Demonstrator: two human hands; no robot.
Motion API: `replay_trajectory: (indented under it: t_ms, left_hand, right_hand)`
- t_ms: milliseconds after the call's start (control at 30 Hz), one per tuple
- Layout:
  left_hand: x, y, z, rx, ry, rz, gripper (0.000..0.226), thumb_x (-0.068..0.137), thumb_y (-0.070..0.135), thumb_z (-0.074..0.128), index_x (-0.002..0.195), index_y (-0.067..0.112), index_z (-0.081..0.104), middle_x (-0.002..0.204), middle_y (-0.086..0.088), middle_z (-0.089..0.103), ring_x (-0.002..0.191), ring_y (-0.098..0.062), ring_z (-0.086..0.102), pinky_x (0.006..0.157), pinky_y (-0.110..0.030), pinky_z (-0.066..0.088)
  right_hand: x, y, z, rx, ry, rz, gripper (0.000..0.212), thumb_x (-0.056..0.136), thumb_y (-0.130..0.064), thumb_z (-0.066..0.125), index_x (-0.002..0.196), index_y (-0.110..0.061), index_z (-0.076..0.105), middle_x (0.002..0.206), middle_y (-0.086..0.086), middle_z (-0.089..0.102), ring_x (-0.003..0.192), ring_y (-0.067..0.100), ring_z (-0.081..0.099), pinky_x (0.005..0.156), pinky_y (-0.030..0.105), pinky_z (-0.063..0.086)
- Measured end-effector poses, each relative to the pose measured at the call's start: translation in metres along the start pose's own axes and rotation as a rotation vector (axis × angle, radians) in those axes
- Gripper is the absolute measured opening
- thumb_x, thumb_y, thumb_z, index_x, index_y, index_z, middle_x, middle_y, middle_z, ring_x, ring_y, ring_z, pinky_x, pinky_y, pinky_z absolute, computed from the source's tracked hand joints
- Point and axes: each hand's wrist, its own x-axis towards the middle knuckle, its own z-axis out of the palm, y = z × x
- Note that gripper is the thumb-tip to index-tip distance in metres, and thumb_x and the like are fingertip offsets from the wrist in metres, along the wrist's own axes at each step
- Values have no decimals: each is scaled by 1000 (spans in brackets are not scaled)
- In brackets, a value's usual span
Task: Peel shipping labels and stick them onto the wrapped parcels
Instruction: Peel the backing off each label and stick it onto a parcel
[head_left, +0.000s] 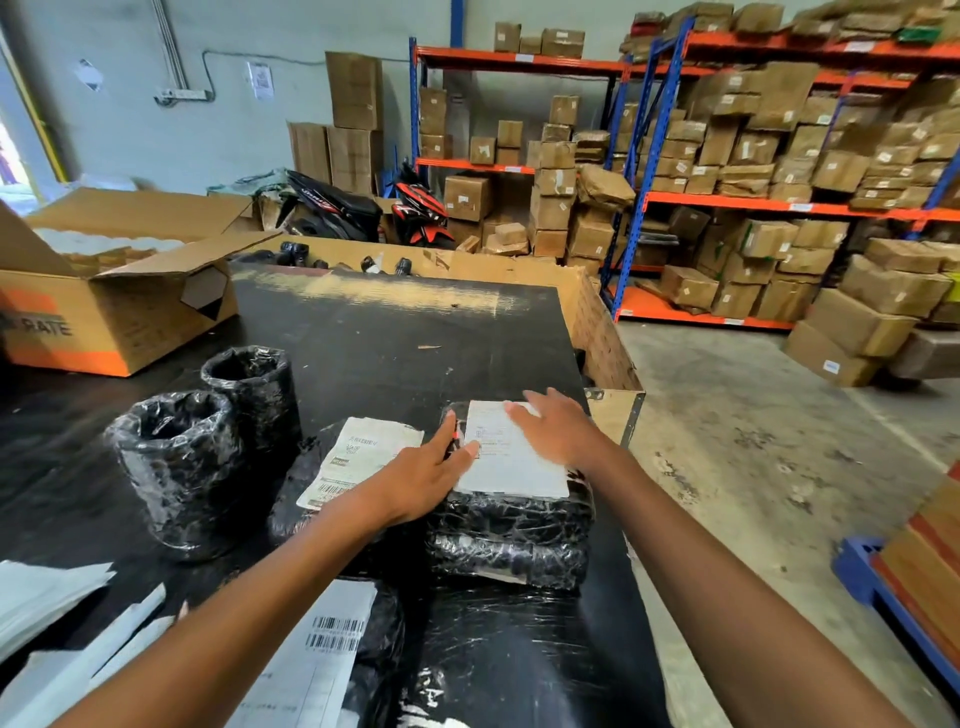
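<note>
Both flat hands (423, 475) (558, 428) press a white label (511, 460) onto a black film-wrapped parcel (511, 525).

The parcels (511, 525) at centre are wrapped in glossy, crinkled black plastic film, with matt white paper labels (511, 452) on top. The tabletop (395, 338) is dark and scuffed. The box (119, 306) at left is brown cardboard.
</note>
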Motion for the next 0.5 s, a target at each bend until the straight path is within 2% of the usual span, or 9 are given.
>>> replay_trajectory:
  t_ms: [67, 167, 233, 300, 367, 433, 500]
  left_hand:
    - [0, 2, 0, 1, -3, -5, 67, 98, 54, 26, 153, 29, -4, 154, -14, 33, 140, -30, 35, 112, -33, 24]
    - [0, 5, 0, 5, 1, -23, 68, 98, 53, 26, 153, 26, -3, 156, -14, 29, 141, -31, 32, 113, -34, 23]
    - [-5, 8, 1, -37, 31, -12, 68, 98, 51, 30, 154, 26, 0, 156, -12, 28, 142, -31, 32, 113, -35, 24]
    - [-13, 11, 1, -79, 81, 8, 67, 98, 50, 34, 154, 26, 7, 155, -11, 31, 141, -30, 33, 112, -35, 26]
    - [-22, 15, -3, -113, 157, 45, 67, 96, 51, 39, 153, 30, 12, 153, -10, 36, 139, -29, 38, 110, -36, 30]
    - [-34, 21, -10, -161, 241, 84, 67, 93, 54, 44, 152, 34, 18, 149, -11, 44, 131, -30, 47, 104, -36, 38]
    - [-49, 28, -15, -186, 290, 99, 68, 90, 57, 47, 150, 37, 23, 140, -16, 53, 123, -33, 53, 101, -38, 43]
  right_hand:
    - [-18, 11, 1, 230, -15, 96, 76, 91, -60, 39, 153, -25, 11, 160, 10, 16, 145, 29, 22, 116, 41, 22]
    - [-58, 16, 1, 422, -74, 86, 89, 88, -57, 51, 153, -28, -2, 155, 0, 31, 138, 24, 37, 107, 33, 30]
    - [-84, 13, -1, 476, -29, 19, 86, 90, -46, 57, 153, -23, 4, 153, -4, 35, 133, 15, 40, 97, 21, 29]
    - [-101, 7, -3, 534, 49, -51, 74, 91, -30, 62, 150, -19, 20, 145, -5, 44, 115, 3, 42, 85, 8, 27]
    - [-114, 0, -4, 601, 139, -101, 68, 90, -20, 64, 148, -19, 28, 139, -4, 49, 105, -4, 41, 77, 1, 28]
    - [-124, -5, -6, 682, 208, -131, 67, 89, -19, 65, 147, -19, 31, 137, -6, 51, 99, -11, 47, 77, -3, 33]
    - [-137, -8, -8, 724, 234, -122, 69, 88, -23, 66, 148, -19, 31, 133, -14, 49, 106, -10, 47, 86, 2, 34]
